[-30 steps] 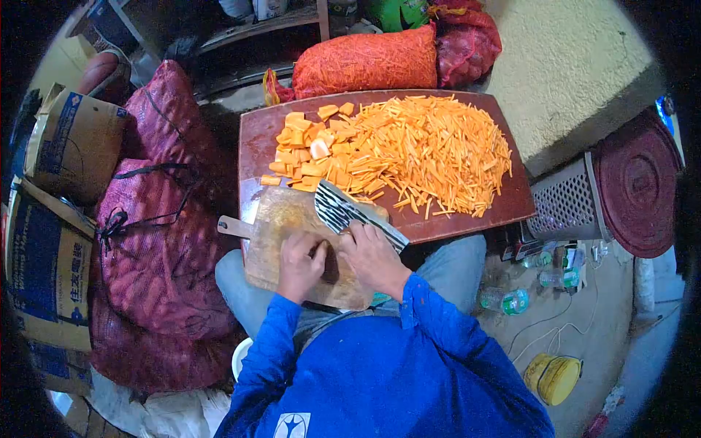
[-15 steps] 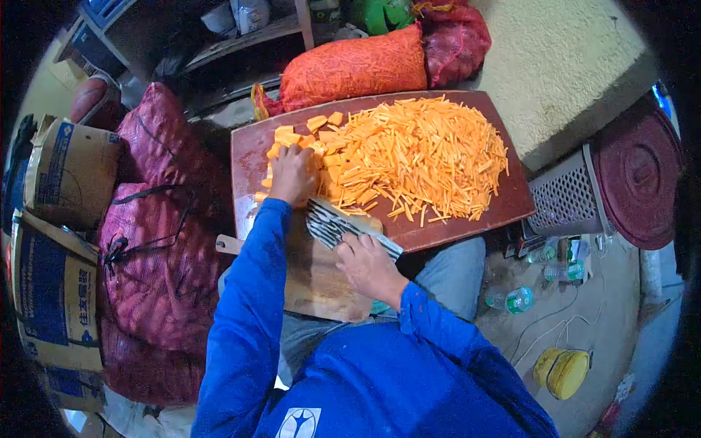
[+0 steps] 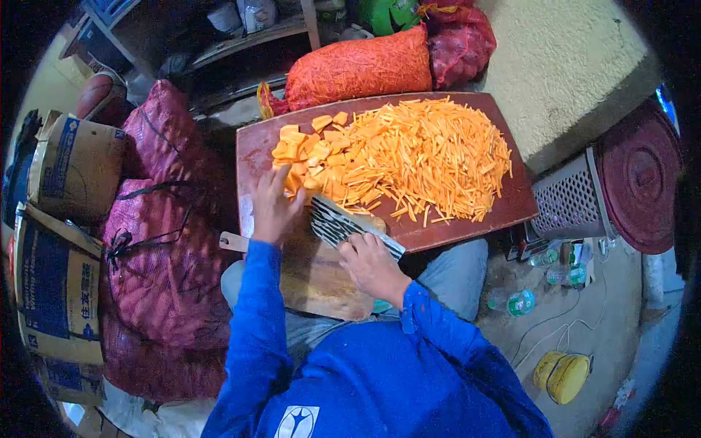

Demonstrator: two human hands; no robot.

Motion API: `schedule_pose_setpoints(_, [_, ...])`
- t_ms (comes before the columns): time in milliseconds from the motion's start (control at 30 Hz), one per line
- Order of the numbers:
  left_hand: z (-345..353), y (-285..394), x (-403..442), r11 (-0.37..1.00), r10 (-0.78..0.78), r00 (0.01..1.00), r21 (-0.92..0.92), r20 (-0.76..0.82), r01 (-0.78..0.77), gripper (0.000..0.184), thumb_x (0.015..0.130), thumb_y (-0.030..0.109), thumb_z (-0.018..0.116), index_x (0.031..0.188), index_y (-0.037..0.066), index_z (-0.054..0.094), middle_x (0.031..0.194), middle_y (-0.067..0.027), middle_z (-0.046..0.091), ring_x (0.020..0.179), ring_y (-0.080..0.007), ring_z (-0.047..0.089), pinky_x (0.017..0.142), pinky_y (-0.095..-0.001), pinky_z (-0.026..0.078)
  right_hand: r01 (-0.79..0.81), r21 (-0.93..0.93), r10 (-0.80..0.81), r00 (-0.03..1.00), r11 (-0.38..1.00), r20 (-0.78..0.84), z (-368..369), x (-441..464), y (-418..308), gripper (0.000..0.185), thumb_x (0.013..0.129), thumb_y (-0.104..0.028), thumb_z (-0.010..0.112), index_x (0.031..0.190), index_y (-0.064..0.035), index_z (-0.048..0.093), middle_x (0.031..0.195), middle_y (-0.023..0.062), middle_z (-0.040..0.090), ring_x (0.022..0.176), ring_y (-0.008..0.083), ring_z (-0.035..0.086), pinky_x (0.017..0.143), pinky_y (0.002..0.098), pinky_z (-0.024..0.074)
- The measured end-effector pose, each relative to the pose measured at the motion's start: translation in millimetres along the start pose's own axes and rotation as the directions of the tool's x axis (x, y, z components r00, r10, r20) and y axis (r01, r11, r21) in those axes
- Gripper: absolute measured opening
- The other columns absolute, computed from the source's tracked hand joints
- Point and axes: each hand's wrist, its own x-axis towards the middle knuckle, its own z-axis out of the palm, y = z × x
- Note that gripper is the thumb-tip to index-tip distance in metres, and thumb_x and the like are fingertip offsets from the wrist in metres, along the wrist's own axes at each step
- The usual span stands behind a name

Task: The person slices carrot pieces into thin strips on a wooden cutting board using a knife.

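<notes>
My right hand [image 3: 370, 266] grips a broad knife [image 3: 343, 223] whose blade has a black-and-white striped pattern. The blade lies over the top edge of a wooden cutting board [image 3: 314, 281] on my lap. At the near left of a reddish-brown table [image 3: 254, 150], my left hand [image 3: 272, 208] has its thumb and fingers apart beside a group of orange vegetable chunks [image 3: 318, 153]. Its fingertips are at the nearest chunks; whether they touch is unclear. A large heap of thin orange vegetable sticks [image 3: 438, 160] covers the table's right part.
A filled orange-red mesh sack [image 3: 358, 69] lies behind the table. Purple-red mesh sacks [image 3: 157, 263] and cardboard boxes [image 3: 62, 277] stand at left. On the right are a grey perforated basket [image 3: 573, 197], a maroon lid [image 3: 639, 182], plastic bottles [image 3: 520, 302] and a yellow container [image 3: 562, 376].
My left hand has drawn back from the orange chunks toward me and to the left, and its fingers have spread. The right hand stays with the knife in nearly the same place.
</notes>
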Motion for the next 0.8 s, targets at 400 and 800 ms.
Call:
schedule_pose_setpoints(400, [-7, 88, -116, 0.996, -0.071, 0.995, -0.046, 0.065, 0.075, 0.035, 0.083, 0.015, 0.081, 0.115, 0.005, 0.068, 0.111, -0.0151, 0.067, 0.102, -0.036, 0.061, 0.091, -0.0491, 0.046, -0.187, 0.097, 0.156, 0.952, 0.977, 0.263, -27, -1, 5, 0.054, 0.093, -0.008, 0.063, 0.144, -0.0003, 0.049, 0.124, 0.0266, 0.063, 0.105, 0.0461, 0.067, 0.09, 0.0551, 0.056])
schedule_pose_setpoints(800, [-6, 96, -125, 0.993, -0.063, 0.987, -0.089, 0.147, 0.076, 0.035, 0.079, 0.01, 0.081, 0.112, 0.003, 0.071, 0.122, -0.0189, 0.062, 0.107, -0.0403, 0.056, 0.09, -0.0508, 0.046, -0.348, 0.343, 0.26, 0.925, 0.873, 0.276, -69, -36, -16, 0.045, 0.103, -0.019, 0.065, 0.142, -0.0002, 0.055, 0.128, 0.0292, 0.065, 0.114, 0.0492, 0.066, 0.093, 0.0536, 0.0557])
